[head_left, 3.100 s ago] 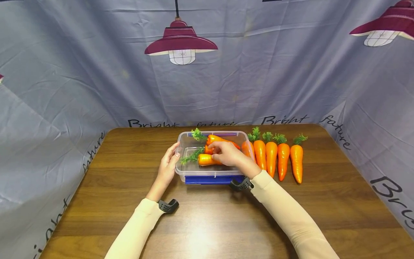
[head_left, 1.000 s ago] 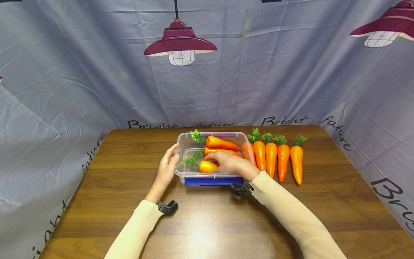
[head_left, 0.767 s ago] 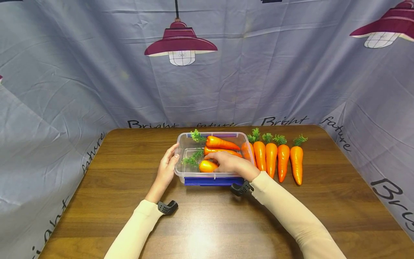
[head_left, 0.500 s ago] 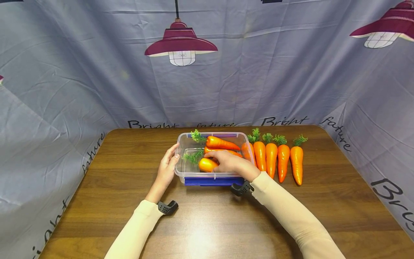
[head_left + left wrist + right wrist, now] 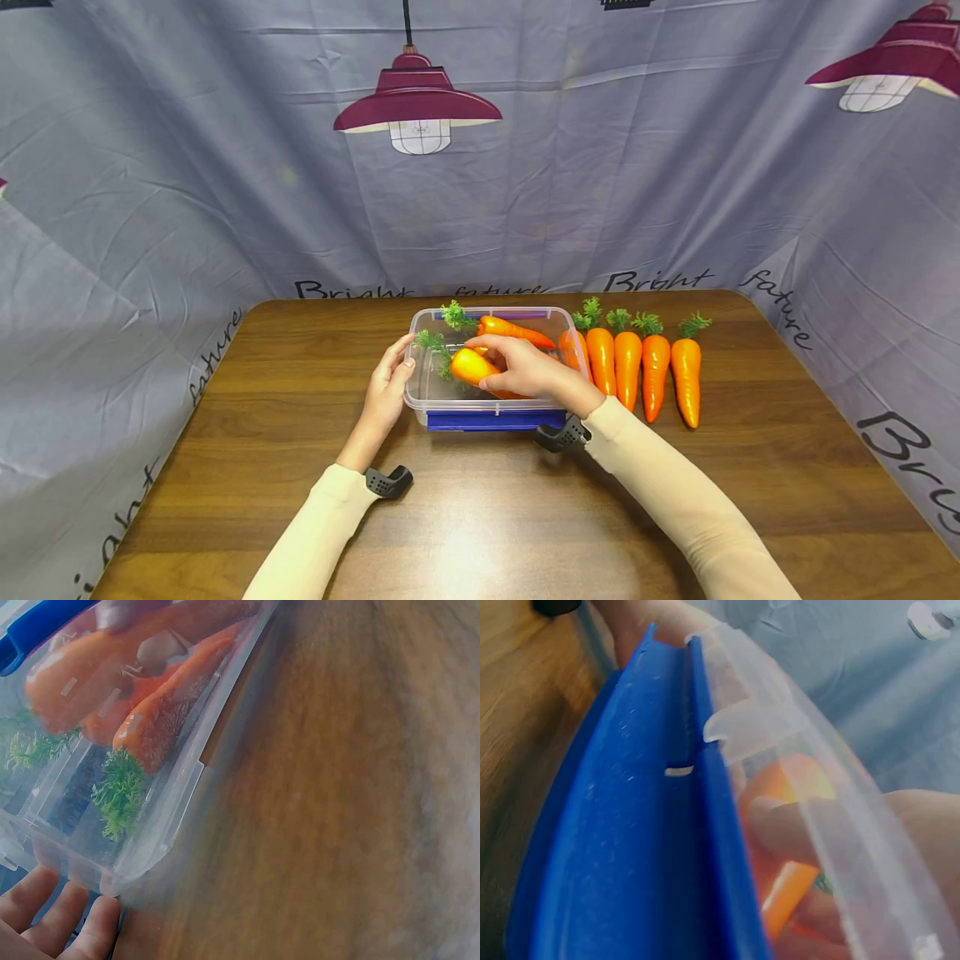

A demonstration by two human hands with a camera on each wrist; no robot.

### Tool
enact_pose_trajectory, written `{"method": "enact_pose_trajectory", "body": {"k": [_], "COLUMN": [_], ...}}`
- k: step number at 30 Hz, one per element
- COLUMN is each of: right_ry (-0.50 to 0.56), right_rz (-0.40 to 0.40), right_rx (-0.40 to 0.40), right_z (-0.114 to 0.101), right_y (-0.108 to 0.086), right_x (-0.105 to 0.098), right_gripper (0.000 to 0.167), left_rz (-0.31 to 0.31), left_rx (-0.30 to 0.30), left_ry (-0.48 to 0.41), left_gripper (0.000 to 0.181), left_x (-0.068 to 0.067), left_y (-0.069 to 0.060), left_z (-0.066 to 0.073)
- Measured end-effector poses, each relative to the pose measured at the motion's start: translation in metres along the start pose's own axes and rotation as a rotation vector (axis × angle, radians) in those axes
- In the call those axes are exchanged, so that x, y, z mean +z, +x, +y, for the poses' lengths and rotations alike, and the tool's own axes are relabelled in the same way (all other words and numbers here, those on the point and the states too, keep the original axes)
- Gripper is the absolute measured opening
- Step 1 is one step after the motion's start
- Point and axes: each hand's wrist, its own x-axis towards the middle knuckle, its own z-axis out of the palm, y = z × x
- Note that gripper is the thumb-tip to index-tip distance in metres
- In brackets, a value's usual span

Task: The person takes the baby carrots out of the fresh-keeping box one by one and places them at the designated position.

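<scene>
**Left hand at the end of a clear box, right hand grasping a carrot inside**

At far left, a cream sleeve (image 5: pixel 307 533) leads to the left hand (image 5: pixel 385 381), with a black wrist mount (image 5: pixel 390 482) beside it. This hand's fingers are released: loosely extended, they rest against the left end of the clear box (image 5: pixel 431 403), which stands on the wooden tabletop (image 5: pixel 300 375).

Within the box's rim is the held carrot (image 5: pixel 468 367), its green top to the left; whether its tip touches the bottom cannot be told. Beyond it, along the far wall, lies another carrot (image 5: pixel 517 330), leaves also leftward. Between the two, a third carrot (image 5: pixel 101 724) shows in the left wrist view, mostly hidden from above by the right hand (image 5: pixel 522 364). That hand's fingers and thumb are grasping the held carrot. A blue latch (image 5: pixel 495 420) runs along the box's near side.

At right, five carrots lie side by side, leaves pointing away from the person: the first (image 5: pixel 572 350), seen through the box's end wall, to the last (image 5: pixel 686 379), set slightly apart.
</scene>
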Motion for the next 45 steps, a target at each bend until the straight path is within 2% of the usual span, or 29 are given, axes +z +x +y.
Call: {"method": "enact_pose_trajectory", "body": {"k": [12, 16, 20, 25, 33, 40, 45], "right_ry": [0.26, 0.339, 0.422, 0.458, 0.416, 0.426, 0.412], "right_rz": [0.207, 0.292, 0.359, 0.419, 0.501, 0.52, 0.499], "right_rx": [-0.014, -0.006, 0.071, 0.2, 0.372, 0.506, 0.591], "right_z": [-0.001, 0.002, 0.006, 0.021, 0.062, 0.105, 0.135], "right_y": [-0.007, -0.015, -0.03, -0.06, -0.123, -0.174, -0.199], "right_x": [-0.017, -0.033, -0.059, -0.096, -0.139, -0.155, -0.156], "right_gripper": [0.066, 0.066, 0.067, 0.068, 0.075, 0.079, 0.085], "left_rz": [-0.004, -0.003, -0.005, -0.002, -0.012, -0.011, -0.004], "left_rx": [0.016, 0.017, 0.015, 0.01, 0.009, 0.005, 0.0], "left_ry": [0.01, 0.008, 0.005, -0.008, -0.021, -0.005, 0.003], "left_gripper": [0.047, 0.047, 0.047, 0.047, 0.047, 0.047, 0.047], "left_x": [0.001, 0.001, 0.001, 0.001, 0.002, 0.0, -0.001], "left_y": [0.001, 0.001, 0.001, 0.001, 0.002, 0.001, 0.0], "left_z": [-0.001, 0.0, 0.0, 0.001, 0.002, 0.0, -0.001]}}
